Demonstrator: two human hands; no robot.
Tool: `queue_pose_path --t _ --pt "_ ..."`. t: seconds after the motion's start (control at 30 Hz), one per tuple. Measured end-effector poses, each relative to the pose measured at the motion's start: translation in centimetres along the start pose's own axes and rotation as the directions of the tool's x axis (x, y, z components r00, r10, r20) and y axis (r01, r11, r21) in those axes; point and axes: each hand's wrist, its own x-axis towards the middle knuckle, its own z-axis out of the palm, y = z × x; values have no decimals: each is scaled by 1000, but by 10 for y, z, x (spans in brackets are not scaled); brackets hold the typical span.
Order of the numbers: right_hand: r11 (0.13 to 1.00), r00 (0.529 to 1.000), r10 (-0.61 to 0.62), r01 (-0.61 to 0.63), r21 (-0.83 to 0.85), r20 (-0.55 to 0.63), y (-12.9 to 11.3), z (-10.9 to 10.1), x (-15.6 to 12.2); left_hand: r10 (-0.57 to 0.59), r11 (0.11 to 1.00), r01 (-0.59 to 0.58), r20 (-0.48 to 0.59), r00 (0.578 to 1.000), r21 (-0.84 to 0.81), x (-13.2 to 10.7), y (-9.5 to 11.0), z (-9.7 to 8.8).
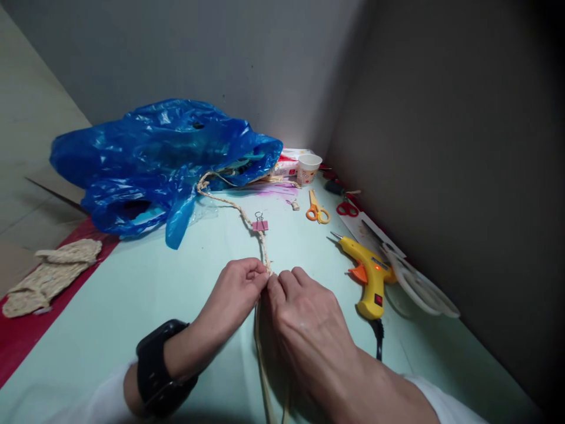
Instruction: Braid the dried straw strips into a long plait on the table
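Observation:
My left hand (233, 294) and my right hand (304, 318) meet at the middle of a pale green table (145, 282), both pinched on a braided straw cord (247, 218). The cord runs from my fingers up past a pink binder clip (260, 224) clamped on it, toward a blue plastic bag (159, 159). Loose straw strands (265, 365) trail down from my fingers toward me. A black watch sits on my left wrist.
A yellow glue gun (368, 274) lies right of my hands, its cord running toward me. Yellow scissors (316, 209), red scissors (347, 208) and a paper cup (308, 168) sit farther back. White rings (419, 285) lie by the right wall. Woven straw pieces (50, 274) rest at left.

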Motion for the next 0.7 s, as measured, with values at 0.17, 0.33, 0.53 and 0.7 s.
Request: queue_pose_path --t 0.17,0.33,0.53,0.7 --pt "999 1000 5 -6 51 31 0 -2 -3 -50 997 54 61 997 -61 0 -1 -1" --pt "997 1000 28 -28 77 3 -1 0 -4 -57 996 65 124 991 -66 2 -7 -5" --pt "999 1000 6 -6 41 -5 -3 6 -1 -43 997 54 177 983 -60 3 -8 -11" --pt "991 996 55 -63 122 63 7 3 3 -5 997 23 219 976 -79 3 -9 -16"
